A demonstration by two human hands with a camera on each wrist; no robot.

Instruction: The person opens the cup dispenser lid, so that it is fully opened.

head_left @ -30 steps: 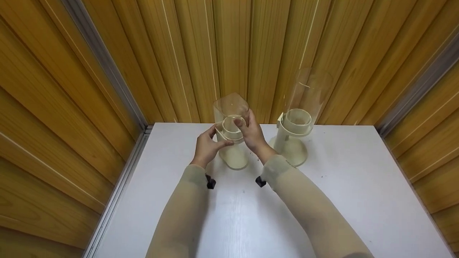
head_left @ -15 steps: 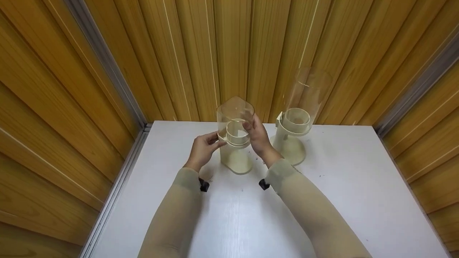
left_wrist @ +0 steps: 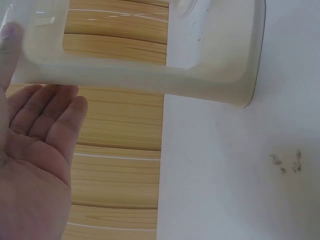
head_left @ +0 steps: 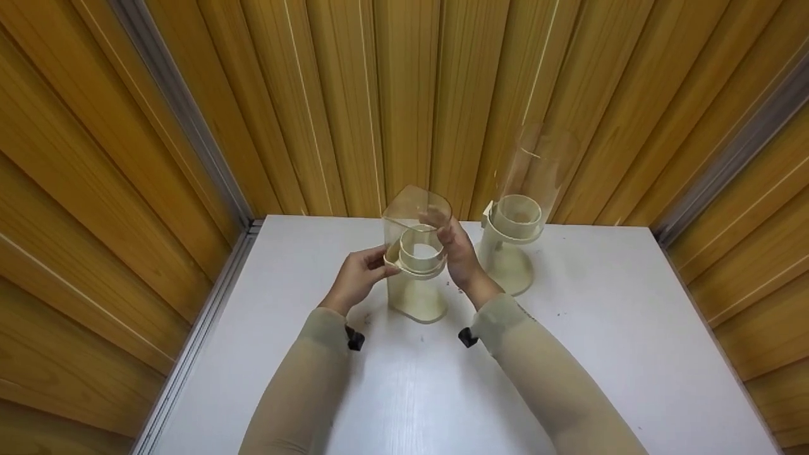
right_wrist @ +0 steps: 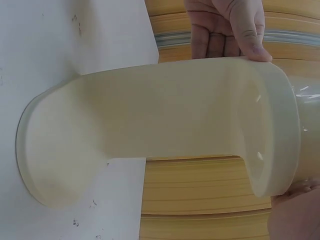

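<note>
A cream stand (head_left: 417,303) with a flat foot, an upright back and a ring holding a clear plastic tube (head_left: 411,212) is between my two hands. At the ring's left side, my left hand (head_left: 360,278) grips its edge, thumb in front and fingers behind. My right hand (head_left: 464,256) wraps the tube's right side just above the ring, its fingers partly seen through the plastic. In the right wrist view the left thumb (right_wrist: 257,50) presses on the ring's edge, while the stand's foot (right_wrist: 55,150) lies close over the white tabletop.
To the right, a second cream stand (head_left: 512,272) bears a taller clear tube (head_left: 543,164). Wood-patterned panels (head_left: 354,107) rise behind the white table (head_left: 404,392). Small dark specks (left_wrist: 287,162) dot the tabletop.
Both hands have brought the stand and its tube a little toward me and slightly right. The right thumb has moved from over the tube's front to its right side. The second stand stays put.
</note>
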